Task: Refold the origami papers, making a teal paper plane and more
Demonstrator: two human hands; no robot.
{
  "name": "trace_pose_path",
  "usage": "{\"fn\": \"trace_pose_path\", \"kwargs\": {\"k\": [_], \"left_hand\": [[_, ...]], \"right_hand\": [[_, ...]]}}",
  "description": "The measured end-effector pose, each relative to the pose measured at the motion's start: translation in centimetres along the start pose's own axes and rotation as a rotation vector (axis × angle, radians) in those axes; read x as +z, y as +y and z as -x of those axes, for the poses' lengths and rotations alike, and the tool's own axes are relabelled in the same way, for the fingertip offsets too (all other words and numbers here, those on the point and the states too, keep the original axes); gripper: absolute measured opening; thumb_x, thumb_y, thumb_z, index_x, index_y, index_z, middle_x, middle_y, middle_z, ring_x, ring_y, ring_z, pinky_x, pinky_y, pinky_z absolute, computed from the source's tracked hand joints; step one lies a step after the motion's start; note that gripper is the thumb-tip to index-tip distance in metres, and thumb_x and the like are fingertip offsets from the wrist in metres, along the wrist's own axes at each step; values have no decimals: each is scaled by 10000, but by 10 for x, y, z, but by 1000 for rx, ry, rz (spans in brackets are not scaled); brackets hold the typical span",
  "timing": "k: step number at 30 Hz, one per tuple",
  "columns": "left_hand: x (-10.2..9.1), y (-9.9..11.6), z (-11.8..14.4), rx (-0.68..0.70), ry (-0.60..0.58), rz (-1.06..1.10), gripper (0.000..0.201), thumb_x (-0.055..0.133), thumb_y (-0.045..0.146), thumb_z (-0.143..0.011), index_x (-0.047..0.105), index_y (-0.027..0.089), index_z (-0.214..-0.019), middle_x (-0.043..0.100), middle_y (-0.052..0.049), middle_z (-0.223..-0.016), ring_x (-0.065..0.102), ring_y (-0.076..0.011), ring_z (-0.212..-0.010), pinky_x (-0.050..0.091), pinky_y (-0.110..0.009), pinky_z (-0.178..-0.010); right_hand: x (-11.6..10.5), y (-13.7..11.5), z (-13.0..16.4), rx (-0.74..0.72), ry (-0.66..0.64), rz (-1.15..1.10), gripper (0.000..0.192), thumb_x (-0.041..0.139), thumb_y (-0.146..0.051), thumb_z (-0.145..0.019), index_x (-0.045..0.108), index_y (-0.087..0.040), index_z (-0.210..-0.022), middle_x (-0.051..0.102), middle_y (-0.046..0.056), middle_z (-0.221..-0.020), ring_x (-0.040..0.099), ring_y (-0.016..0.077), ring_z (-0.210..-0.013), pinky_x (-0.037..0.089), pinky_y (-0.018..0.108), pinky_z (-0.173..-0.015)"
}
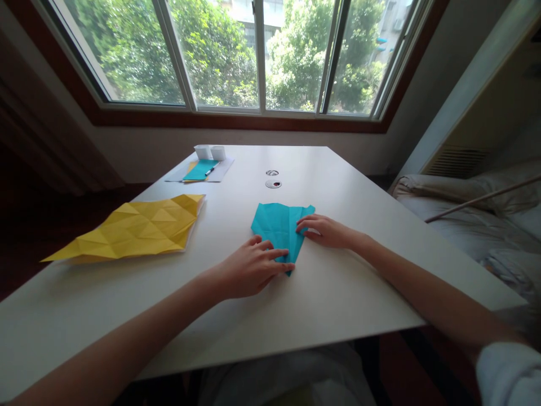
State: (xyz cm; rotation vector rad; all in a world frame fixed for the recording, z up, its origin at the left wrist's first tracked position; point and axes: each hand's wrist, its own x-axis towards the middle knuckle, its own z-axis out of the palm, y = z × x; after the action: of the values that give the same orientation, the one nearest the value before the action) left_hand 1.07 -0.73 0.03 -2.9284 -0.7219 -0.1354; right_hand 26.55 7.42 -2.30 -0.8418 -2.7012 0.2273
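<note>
— Teal paper (279, 225), folded to a wedge with its point toward me, lies flat on the white table (338, 282), just in front of my chest and a little right of the middle.

— And your hands?

— My left hand (249, 269) rests palm down on the near tip of the fold. The fingers (276, 254) are stretched out and lie close side by side, pressing the paper onto the tabletop; nothing is pinched. My right hand (327, 231) lies on the right edge of the same fold, its fingers (306, 221) also flat and slightly fanned, the tips on the paper.

— Are the hands touching each other?

— No, they are near each other but apart, with a strip of teal showing between them.

— What else is on the table?

— To my left a large yellow sheet (135, 228), creased all over in triangles, lying spread out. Farther back on the left, a pale sheet carrying smaller teal paper (200, 169) with a pen (210, 170) on it, and two small white boxes (210, 151) just behind. In the table's middle sit two round fittings (273, 178). Beyond is the window (262, 56).
</note>
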Motion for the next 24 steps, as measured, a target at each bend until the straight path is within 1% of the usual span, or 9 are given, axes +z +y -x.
{"fn": "trace_pose_path", "kwargs": {"k": [3,6,11,13,15,17,20,22,24], "left_hand": [[-1,-1,1,-45,3,-14,312,427,185,-860,549,311,-1118,577,-5,-1199,547,-195,-968,290,-376,-835],[-2,-8,3,-128,19,-56,260,422,148,-852,605,255,-1003,615,-29,-1131,545,-201,-992,279,-391,-867],[2,-28,8,-232,25,-110,256,377,181,-876,632,200,-892,650,-70,-1012,548,-209,-968,348,-368,-810],[6,-36,10,-310,24,-140,260,366,197,-882,623,193,-923,649,-83,-988,549,-221,-961,371,-369,-793],[11,-42,11,-378,22,-155,277,349,209,-890,590,202,-1028,627,-89,-1054,536,-231,-1006,386,-377,-807],[15,-45,10,-431,25,-150,304,320,242,-907,558,216,-1095,585,-92,-1148,514,-237,-1060,397,-385,-826],[18,-45,5,-501,38,-128,344,290,346,-920,561,222,-1091,550,-97,-1198,507,-246,-1074,418,-392,-821],[19,-43,2,-537,49,-116,385,300,425,-906,571,207,-1074,559,-109,-1176,514,-262,-1059,428,-406,-811],[20,-40,-1,-565,59,-115,424,333,475,-883,569,182,-1078,569,-125,-1152,513,-282,-1053,428,-430,-813]], "right_hand": [[2,-4,3,8,-27,16,292,399,-216,-885,587,-215,-1108,582,74,-1188,528,192,-1086,407,343,-916],[3,-5,3,33,-14,105,313,409,-238,-886,584,-229,-1145,597,82,-1161,545,210,-1044,407,360,-887],[-2,-20,3,61,-8,248,321,415,-340,-889,621,-244,-1116,624,99,-928,547,218,-867,400,377,-799],[-5,-31,3,27,-39,245,324,391,-348,-900,635,-258,-1093,608,85,-863,522,216,-856,388,377,-797],[-7,-43,3,-24,-90,210,328,384,-366,-903,631,-266,-1096,600,74,-869,501,220,-893,373,379,-826],[-7,-56,3,-58,-110,194,334,383,-381,-902,615,-269,-1114,596,73,-912,474,232,-948,360,387,-852],[-1,-74,1,-99,-91,236,346,371,-372,-905,575,-266,-1164,580,87,-957,446,254,-979,348,416,-859],[4,-83,0,-117,-79,266,359,367,-381,-903,555,-263,-1185,570,97,-965,445,257,-968,342,428,-858],[10,-90,-2,-104,-69,286,381,363,-399,-900,525,-264,-1218,564,105,-961,455,251,-926,343,432,-848]]}}
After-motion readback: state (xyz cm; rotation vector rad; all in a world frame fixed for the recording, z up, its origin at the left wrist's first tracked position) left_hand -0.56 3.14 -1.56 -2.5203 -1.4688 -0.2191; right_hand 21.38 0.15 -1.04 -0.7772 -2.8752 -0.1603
